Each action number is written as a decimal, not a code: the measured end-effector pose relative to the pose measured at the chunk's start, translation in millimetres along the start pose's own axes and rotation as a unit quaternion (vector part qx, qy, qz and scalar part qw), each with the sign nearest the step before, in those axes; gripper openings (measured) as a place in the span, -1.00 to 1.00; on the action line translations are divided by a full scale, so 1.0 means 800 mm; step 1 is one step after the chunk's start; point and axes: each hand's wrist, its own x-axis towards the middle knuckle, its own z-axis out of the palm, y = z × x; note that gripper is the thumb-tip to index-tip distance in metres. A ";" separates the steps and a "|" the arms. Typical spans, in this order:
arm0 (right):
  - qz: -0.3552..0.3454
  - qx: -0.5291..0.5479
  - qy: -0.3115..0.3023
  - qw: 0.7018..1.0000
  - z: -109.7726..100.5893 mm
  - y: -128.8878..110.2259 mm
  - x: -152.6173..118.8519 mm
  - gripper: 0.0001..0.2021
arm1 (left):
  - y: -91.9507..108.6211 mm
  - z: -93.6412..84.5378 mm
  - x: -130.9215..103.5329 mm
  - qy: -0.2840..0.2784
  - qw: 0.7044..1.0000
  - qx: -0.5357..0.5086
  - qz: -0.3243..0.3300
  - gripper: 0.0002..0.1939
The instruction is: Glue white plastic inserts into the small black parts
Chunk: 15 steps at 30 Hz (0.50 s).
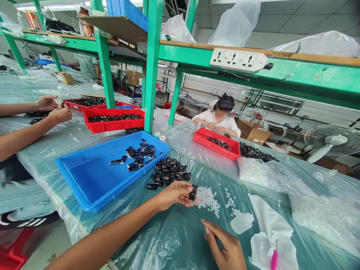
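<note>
A small black part (192, 192) is pinched in my left hand (177, 194), just left of a pile of small white pieces (207, 199). Lower and to the right, my right hand (223, 245) hovers over the plastic-covered table with its thumb and index finger apart and nothing visible between them. Behind my left hand lies a heap of similar black parts (170, 170). More black parts sit at the right end of the blue tray (95, 165).
Red trays (112, 126) (216, 143) hold black parts. A green post (152, 75) rises behind the blue tray. White cloth (271, 232) with a pink-handled tool (274, 259) lies right. One person works at left, another across the table.
</note>
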 end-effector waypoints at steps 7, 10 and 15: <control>-0.041 -0.067 0.103 0.992 -0.015 -0.009 0.008 -0.78 | -0.008 -0.006 0.001 0.017 0.999 -0.030 -0.016 -0.56; -0.028 -0.079 0.152 0.985 -0.024 -0.016 0.012 -0.79 | -0.008 -0.004 -0.002 0.022 0.999 -0.028 -0.028 -0.54; 0.005 -0.094 0.174 0.980 -0.031 -0.022 0.015 -0.79 | -0.012 -0.002 -0.003 0.053 0.997 0.008 -0.047 -0.60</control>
